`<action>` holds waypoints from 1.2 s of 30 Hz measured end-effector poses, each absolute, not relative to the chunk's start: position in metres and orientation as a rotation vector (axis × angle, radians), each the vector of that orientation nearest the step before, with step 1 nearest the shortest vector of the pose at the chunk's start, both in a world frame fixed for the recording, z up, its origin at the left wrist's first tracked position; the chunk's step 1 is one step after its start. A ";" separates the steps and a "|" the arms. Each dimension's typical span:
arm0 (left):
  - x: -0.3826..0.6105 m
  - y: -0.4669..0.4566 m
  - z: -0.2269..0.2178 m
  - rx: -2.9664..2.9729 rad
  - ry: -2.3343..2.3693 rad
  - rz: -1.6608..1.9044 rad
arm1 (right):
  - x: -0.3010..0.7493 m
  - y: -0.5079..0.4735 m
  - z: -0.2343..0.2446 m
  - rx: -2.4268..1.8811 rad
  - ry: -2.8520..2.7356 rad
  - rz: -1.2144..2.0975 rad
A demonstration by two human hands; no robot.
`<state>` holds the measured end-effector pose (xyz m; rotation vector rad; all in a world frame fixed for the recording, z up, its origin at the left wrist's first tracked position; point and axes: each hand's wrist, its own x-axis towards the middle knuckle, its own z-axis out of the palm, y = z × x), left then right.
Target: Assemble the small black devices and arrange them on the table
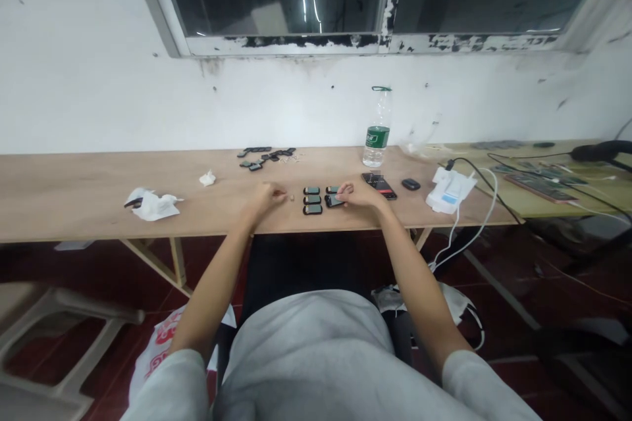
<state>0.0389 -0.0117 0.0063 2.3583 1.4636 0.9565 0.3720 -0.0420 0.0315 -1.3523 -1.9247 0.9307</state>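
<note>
My left hand (270,195) rests low over the table with its fingers drawn together; what they hold, if anything, is too small to make out. Just right of its fingertips lies a tiny pale piece (291,197). My right hand (356,195) has thumb and fingers closed on the edge of a small black case with a grey-green face (334,201), tilted slightly. Behind it, partly covered by the fingers, lies a similar case (331,190). Between my hands, three such cases (312,200) form a column, one in front of another.
Further back lies a loose pile of black cases (269,156) with small pale bits. A water bottle (376,141), a phone (379,185), a dark oval object (411,184) and a white power strip (450,191) with cables stand rightward. Crumpled tissues (157,206) lie left.
</note>
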 end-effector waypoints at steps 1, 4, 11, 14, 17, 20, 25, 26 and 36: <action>0.039 -0.011 0.003 2.349 1.433 0.937 | 0.373 -0.042 0.032 -1.360 -1.941 0.960; 0.040 -0.006 -0.004 2.272 1.392 0.914 | 0.375 -0.041 0.032 -1.409 -1.975 1.007; 0.041 0.002 -0.009 2.131 1.379 0.926 | 0.374 -0.046 0.034 -1.550 -2.078 0.747; 0.043 0.002 -0.010 2.179 1.355 0.924 | 0.368 -0.054 0.037 -1.544 -2.088 0.411; 0.044 0.001 -0.010 2.252 1.338 0.905 | 0.353 -0.062 0.039 -1.338 -2.147 0.311; 0.046 0.000 -0.010 2.370 1.242 0.878 | 0.336 -0.066 0.036 -1.103 -2.274 0.403; 0.045 -0.001 -0.012 2.441 1.128 0.826 | 0.321 -0.066 0.028 -1.041 -2.428 0.333; 0.044 -0.001 -0.013 2.446 1.135 0.822 | 0.320 -0.066 0.027 -1.035 -2.451 0.324; 0.049 -0.006 -0.011 2.461 1.307 0.834 | 0.320 -0.070 0.026 -1.132 -2.452 0.314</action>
